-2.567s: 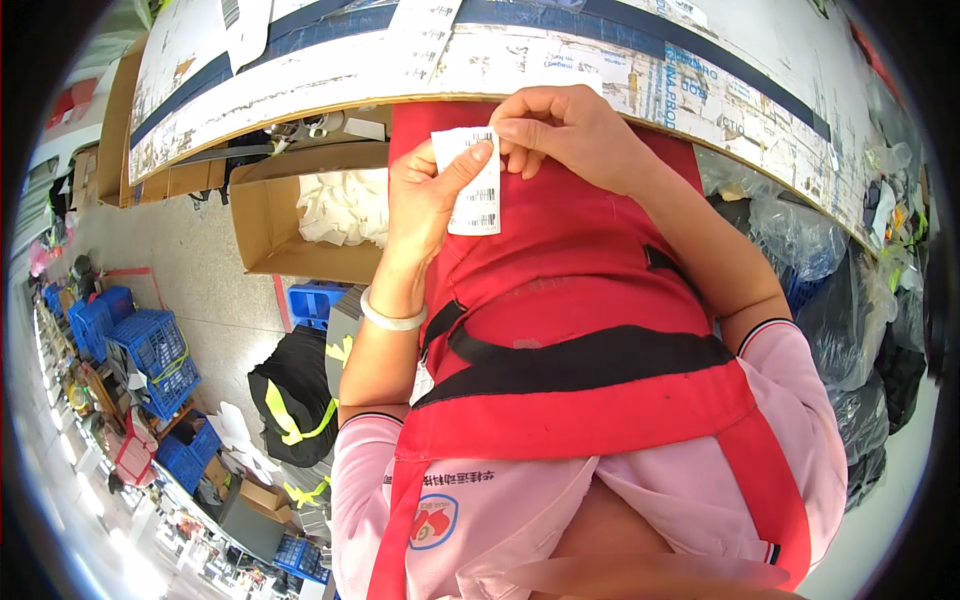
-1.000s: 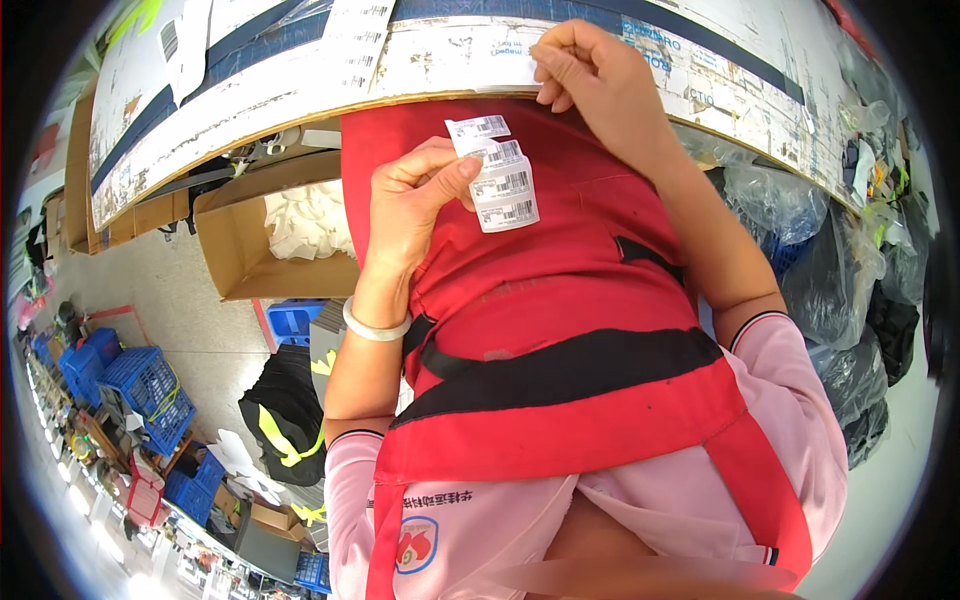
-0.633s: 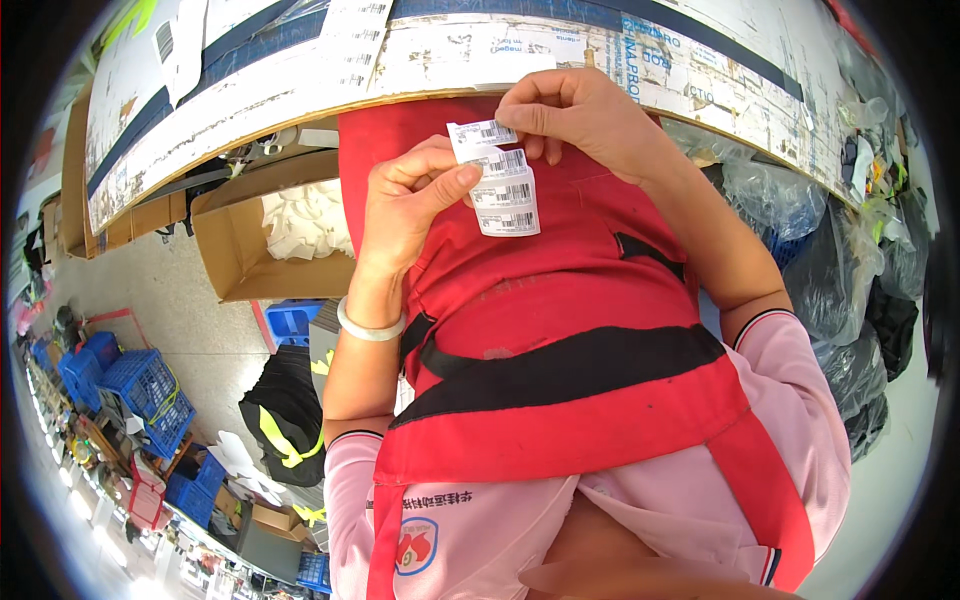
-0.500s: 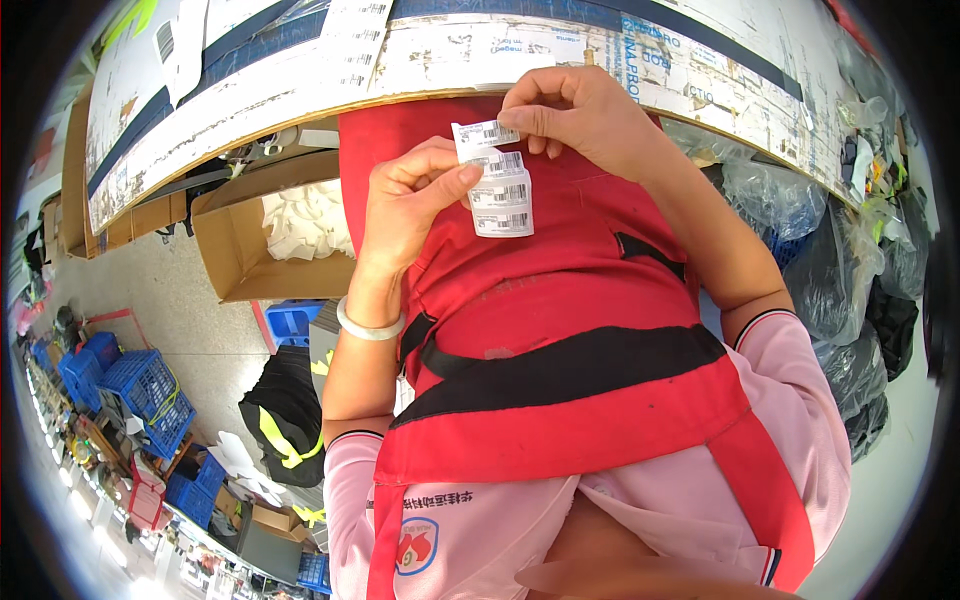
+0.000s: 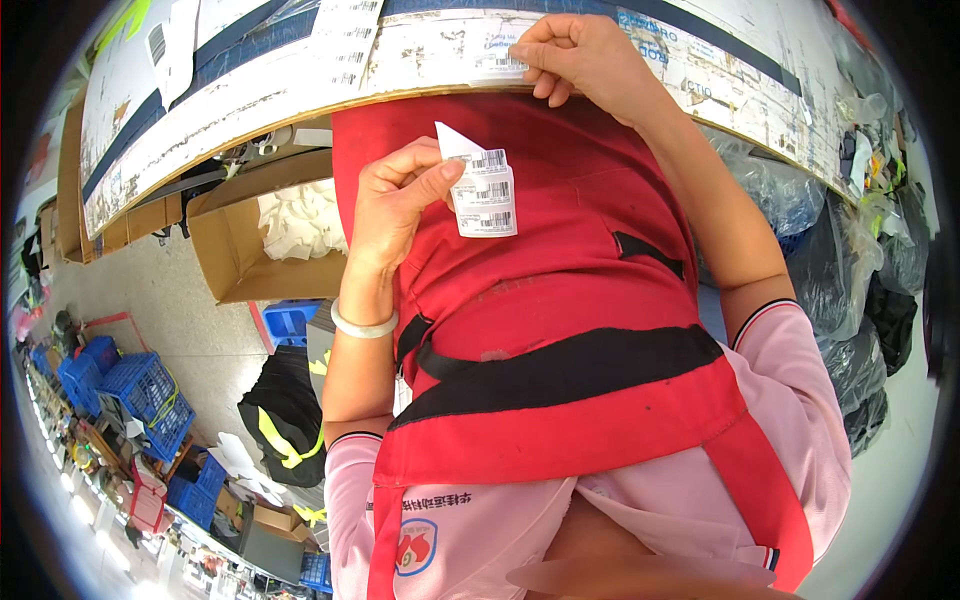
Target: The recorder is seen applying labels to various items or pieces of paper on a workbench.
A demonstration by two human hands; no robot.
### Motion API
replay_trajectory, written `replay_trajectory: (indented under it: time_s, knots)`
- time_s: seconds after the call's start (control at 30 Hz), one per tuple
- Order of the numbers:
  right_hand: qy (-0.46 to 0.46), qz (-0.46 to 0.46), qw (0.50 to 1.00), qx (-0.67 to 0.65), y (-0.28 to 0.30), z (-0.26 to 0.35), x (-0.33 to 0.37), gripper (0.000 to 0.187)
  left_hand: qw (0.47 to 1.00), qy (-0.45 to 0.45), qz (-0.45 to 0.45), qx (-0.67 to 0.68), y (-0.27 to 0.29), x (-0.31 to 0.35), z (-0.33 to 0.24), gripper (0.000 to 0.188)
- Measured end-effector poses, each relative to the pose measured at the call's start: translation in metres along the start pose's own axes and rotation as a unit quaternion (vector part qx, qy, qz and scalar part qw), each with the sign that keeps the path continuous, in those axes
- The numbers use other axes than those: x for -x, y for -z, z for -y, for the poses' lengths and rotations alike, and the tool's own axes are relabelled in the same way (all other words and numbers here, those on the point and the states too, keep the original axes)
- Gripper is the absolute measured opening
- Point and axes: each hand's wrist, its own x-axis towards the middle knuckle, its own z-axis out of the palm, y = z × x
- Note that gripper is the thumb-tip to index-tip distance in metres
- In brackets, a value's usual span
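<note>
My left hand (image 5: 405,200) pinches a short strip of white barcode labels (image 5: 485,205) between thumb and fingers, in front of my red apron. The strip's upper end is bare backing paper, folded to a point. At the near edge of the worktable (image 5: 420,60), my right hand (image 5: 590,65) is closed, thumb against fingers, on a small white label (image 5: 516,58), mostly covered by the fingertips. That label lies over or just above a flat white piece at the table edge; whether it touches cannot be made out.
More label strips (image 5: 348,45) lie on the worn tabletop to the left. Below the table edge, an open cardboard box (image 5: 225,250) holds whitish pieces. Blue plastic crates (image 5: 150,400) stand on the floor at left. Plastic bags (image 5: 845,280) crowd the right side.
My right hand has moved away from the strip, up to the table edge, with a label peeled off the strip's top. My left hand has shifted slightly left, still holding the strip.
</note>
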Motion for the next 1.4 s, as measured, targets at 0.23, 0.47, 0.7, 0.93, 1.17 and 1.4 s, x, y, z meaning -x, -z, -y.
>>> replay_trajectory:
  time_s: [0.23,0.47,0.7,0.93,1.17,1.4]
  knots:
    - [-0.012,0.018,0.998,-0.063,0.002,0.011,-0.001,0.017,1.0,0.011,0.005,0.004,0.002,0.0,0.002,0.008]
    - [-0.011,0.025,0.997,-0.069,0.002,0.002,-0.005,0.016,1.0,0.021,0.006,0.008,0.0,0.0,0.006,0.008]
    - [-0.011,0.03,0.997,-0.066,0.002,0.001,-0.007,0.015,1.0,0.029,0.001,0.01,0.001,0.0,0.009,0.007]
    - [-0.012,0.026,0.998,-0.048,0.002,0.004,-0.004,0.016,0.999,0.037,0.004,0.006,0.0,0.0,0.011,0.008]
    - [-0.016,0.025,0.999,-0.04,0.0,0.006,-0.003,0.017,0.999,0.044,0.003,0.008,0.002,0.002,0.014,0.008]
    - [-0.005,0.016,1.0,-0.014,-0.001,0.009,-0.004,0.018,0.999,0.043,0.011,0.014,0.002,-0.001,0.014,0.008]
